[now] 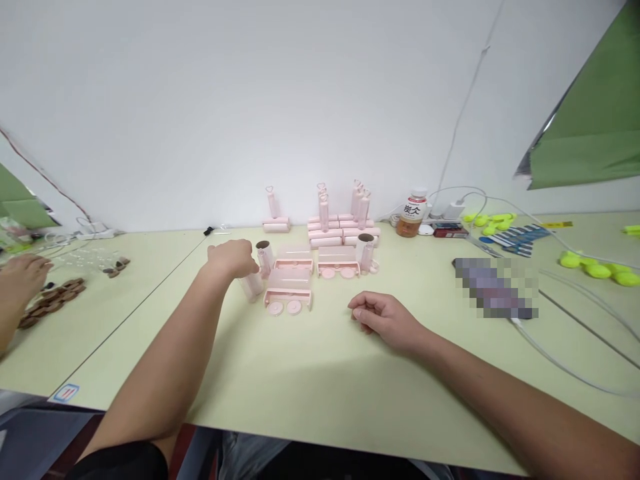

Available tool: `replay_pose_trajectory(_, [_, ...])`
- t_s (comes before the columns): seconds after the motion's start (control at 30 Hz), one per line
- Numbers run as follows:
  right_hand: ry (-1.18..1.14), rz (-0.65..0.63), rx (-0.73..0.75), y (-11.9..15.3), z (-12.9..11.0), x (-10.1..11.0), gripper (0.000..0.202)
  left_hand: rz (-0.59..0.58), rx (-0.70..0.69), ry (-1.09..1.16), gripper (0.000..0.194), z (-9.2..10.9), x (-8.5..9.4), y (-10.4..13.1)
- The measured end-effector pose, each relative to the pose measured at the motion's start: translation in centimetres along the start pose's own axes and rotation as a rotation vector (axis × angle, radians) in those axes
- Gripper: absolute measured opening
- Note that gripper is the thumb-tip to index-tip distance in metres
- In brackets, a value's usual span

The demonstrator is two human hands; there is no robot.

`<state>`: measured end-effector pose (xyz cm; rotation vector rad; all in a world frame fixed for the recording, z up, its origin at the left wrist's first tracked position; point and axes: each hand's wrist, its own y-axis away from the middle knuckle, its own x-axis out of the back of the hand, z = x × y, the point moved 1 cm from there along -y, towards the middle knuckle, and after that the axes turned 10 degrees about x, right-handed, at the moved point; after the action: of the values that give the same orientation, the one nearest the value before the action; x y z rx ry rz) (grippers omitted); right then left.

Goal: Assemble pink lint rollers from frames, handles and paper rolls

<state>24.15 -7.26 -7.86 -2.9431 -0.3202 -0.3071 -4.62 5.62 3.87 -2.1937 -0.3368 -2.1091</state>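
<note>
My left hand [233,259] reaches over the left side of the pink parts, its fingers closed at the top of a pale lint roll [251,288]. My right hand [384,319] rests on the table with loosely curled fingers and nothing visible in them. Between the hands lie pink lint-roller parts: a clear pink cover [289,279], a pink frame [287,295] and two round discs [285,307]. Behind them is a second set with a cover [339,254] and frame [339,268]. Two cardboard-cored rolls stand upright, a left roll [265,257] and a right roll [365,248].
Assembled pink lint rollers [325,238] and upright pink handles [324,213] stand by the wall. To the right are a drink bottle [412,213], a phone [493,288] with its cable, and yellow-green pieces [597,268]. Another person's hand [23,283] is by brown pieces [53,300].
</note>
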Motion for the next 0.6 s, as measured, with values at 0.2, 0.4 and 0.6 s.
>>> replay_pose_trajectory(0.2, [0.008,-0.008,0.007,0.1,-0.1,-0.1,0.019,0.034,0.031,0.005,0.039,0.1,2.1,-0.2])
replay_pose_trajectory(0.4, [0.034,0.001,0.029,0.1,-0.6,0.0,0.02,0.288,-0.04,0.104,0.035,-0.1,6.2,2.7])
replay_pose_trajectory(0.6, [-0.088,-0.049,0.159,0.5,-0.4,0.0,0.044,0.235,-0.414,0.825,0.041,2.8,2.8,10.1])
